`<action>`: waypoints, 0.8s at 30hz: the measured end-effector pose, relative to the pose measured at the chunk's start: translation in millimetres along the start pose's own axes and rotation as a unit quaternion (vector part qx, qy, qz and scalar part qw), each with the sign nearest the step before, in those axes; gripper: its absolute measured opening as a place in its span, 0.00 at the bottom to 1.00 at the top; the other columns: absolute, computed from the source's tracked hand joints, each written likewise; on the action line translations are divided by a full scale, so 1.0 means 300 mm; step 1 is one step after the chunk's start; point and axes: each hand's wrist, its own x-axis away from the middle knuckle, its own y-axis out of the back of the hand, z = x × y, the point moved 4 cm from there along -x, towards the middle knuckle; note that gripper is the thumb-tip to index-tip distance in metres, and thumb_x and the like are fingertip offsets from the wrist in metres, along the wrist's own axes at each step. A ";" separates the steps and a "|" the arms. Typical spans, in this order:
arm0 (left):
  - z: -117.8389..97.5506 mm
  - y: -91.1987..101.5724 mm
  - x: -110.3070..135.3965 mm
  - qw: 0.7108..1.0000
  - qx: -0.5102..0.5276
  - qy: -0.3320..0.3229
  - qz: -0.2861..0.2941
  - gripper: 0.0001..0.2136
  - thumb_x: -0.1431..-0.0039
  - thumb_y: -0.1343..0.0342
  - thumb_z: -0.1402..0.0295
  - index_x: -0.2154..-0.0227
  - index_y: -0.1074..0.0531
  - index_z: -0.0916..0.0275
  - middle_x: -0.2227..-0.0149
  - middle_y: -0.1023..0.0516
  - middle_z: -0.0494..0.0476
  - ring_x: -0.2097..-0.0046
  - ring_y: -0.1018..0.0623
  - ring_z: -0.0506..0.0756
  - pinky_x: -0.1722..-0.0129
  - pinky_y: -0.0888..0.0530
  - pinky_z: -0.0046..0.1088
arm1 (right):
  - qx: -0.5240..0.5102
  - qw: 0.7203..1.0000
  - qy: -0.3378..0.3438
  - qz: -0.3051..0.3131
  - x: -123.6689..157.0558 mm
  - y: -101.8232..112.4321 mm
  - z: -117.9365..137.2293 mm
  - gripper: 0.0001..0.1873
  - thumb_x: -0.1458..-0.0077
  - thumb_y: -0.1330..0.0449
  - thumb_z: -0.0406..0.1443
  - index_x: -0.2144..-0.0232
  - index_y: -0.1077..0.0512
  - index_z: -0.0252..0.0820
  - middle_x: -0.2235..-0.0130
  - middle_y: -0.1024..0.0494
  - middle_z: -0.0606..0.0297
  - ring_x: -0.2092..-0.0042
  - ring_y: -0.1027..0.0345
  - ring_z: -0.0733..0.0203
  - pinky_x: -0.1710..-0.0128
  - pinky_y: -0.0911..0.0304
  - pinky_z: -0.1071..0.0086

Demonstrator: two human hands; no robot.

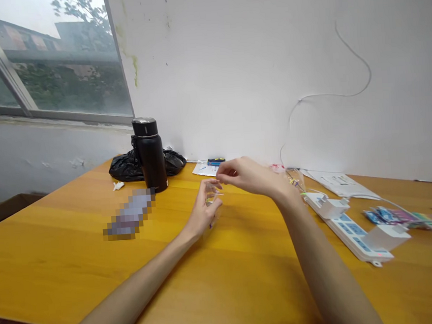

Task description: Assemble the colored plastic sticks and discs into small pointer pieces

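Near the middle of the tabletop (61,271), a little toward its far edge, both hands meet over a small clear container (211,193). It is too small and see-through to tell what is in it. The left hand (201,211) rests low by the tabletop, its thumb and fingers curled round the container's sides and holding it upright. The right hand (247,176) comes in from above, its fingertips drawn into a tight pinch right at the container's top edge. What they nip there cannot be made out. Toward the far edge, left of the hands, a black flask (150,154) stands upright with its lid on, so its contents are hidden. A crumpled black plastic bag (125,167) lies just behind it. Toward the right edge lies a white power strip (350,231) with plugs seated in it, and bright flat packets (397,215) are scattered beyond it.
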 end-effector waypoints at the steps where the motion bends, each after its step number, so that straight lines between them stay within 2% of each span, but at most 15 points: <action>1: -0.005 0.002 -0.001 1.000 0.001 -0.013 -0.001 0.14 0.44 0.46 0.71 0.54 0.34 0.55 0.53 0.28 0.55 0.56 0.27 0.52 0.59 0.28 0.26 | 0.001 1.000 0.000 -0.016 0.008 0.019 -0.002 0.15 0.36 0.46 0.40 0.64 0.21 0.41 0.64 0.20 0.62 0.66 0.30 0.62 0.67 0.41 0.71; 4: -0.008 0.001 -0.005 0.999 0.017 -0.031 0.013 0.13 0.42 0.48 0.70 0.54 0.32 0.54 0.52 0.28 0.55 0.50 0.28 0.54 0.50 0.29 0.29 | -0.014 1.000 0.004 -0.017 0.026 0.047 -0.018 0.19 0.33 0.50 0.43 0.62 0.20 0.43 0.55 0.22 0.60 0.57 0.29 0.58 0.57 0.38 0.68; 7: 0.005 0.004 -0.011 0.998 0.058 -0.013 0.009 0.12 0.41 0.50 0.68 0.54 0.31 0.55 0.52 0.28 0.55 0.50 0.28 0.54 0.48 0.29 0.31 | -0.038 0.999 0.015 0.031 0.032 0.038 -0.035 0.20 0.32 0.51 0.44 0.60 0.20 0.46 0.47 0.26 0.60 0.48 0.31 0.56 0.47 0.40 0.65; 9: 0.016 0.006 -0.015 0.994 0.107 0.008 0.009 0.12 0.42 0.50 0.67 0.55 0.30 0.54 0.50 0.27 0.55 0.50 0.27 0.55 0.49 0.28 0.32 | -0.042 0.997 0.034 0.062 0.032 0.025 -0.035 0.19 0.32 0.50 0.44 0.60 0.20 0.45 0.46 0.26 0.60 0.45 0.33 0.55 0.45 0.40 0.65; 12: 0.025 0.000 -0.019 0.976 0.206 0.052 0.041 0.14 0.44 0.49 0.68 0.55 0.30 0.55 0.50 0.26 0.55 0.51 0.25 0.56 0.51 0.26 0.36 | -0.035 0.994 0.052 0.088 0.029 0.007 -0.022 0.15 0.34 0.46 0.42 0.60 0.21 0.43 0.50 0.23 0.59 0.48 0.30 0.55 0.49 0.38 0.66; 15: 0.024 -0.006 -0.017 0.956 0.271 0.093 0.067 0.16 0.48 0.47 0.69 0.54 0.29 0.57 0.51 0.26 0.57 0.52 0.25 0.58 0.53 0.24 0.39 | -0.043 0.995 0.048 0.075 0.018 -0.006 -0.011 0.12 0.38 0.41 0.41 0.56 0.24 0.42 0.53 0.21 0.59 0.53 0.28 0.57 0.55 0.36 0.67; 18: 0.023 -0.009 -0.009 0.948 0.282 0.120 0.081 0.18 0.49 0.47 0.68 0.53 0.29 0.58 0.50 0.26 0.58 0.53 0.24 0.59 0.54 0.23 0.41 | -0.042 0.995 0.070 0.056 0.002 -0.026 -0.005 0.18 0.44 0.35 0.38 0.51 0.27 0.42 0.51 0.22 0.60 0.52 0.29 0.58 0.56 0.36 0.69; 20: 0.020 -0.018 -0.002 0.942 0.290 0.130 0.110 0.19 0.48 0.47 0.68 0.52 0.28 0.59 0.51 0.26 0.59 0.53 0.24 0.59 0.54 0.23 0.41 | -0.030 0.995 0.080 0.048 -0.009 -0.039 -0.004 0.15 0.45 0.35 0.35 0.54 0.26 0.42 0.54 0.21 0.61 0.55 0.28 0.60 0.58 0.37 0.70; 22: 0.013 -0.031 0.005 0.935 0.293 0.132 0.151 0.19 0.48 0.48 0.67 0.52 0.28 0.59 0.52 0.25 0.60 0.51 0.24 0.61 0.53 0.23 0.42 | -0.024 0.996 0.075 0.039 -0.016 -0.044 -0.002 0.06 0.42 0.39 0.34 0.62 0.25 0.40 0.60 0.20 0.62 0.61 0.28 0.62 0.63 0.38 0.72; 24: 0.002 -0.044 0.011 0.931 0.289 0.125 0.186 0.19 0.48 0.48 0.67 0.52 0.27 0.59 0.53 0.24 0.62 0.49 0.25 0.63 0.52 0.24 0.44 | -0.028 0.997 0.065 0.032 -0.017 -0.039 0.003 0.09 0.39 0.43 0.35 0.67 0.24 0.39 0.65 0.21 0.63 0.66 0.30 0.65 0.67 0.41 0.73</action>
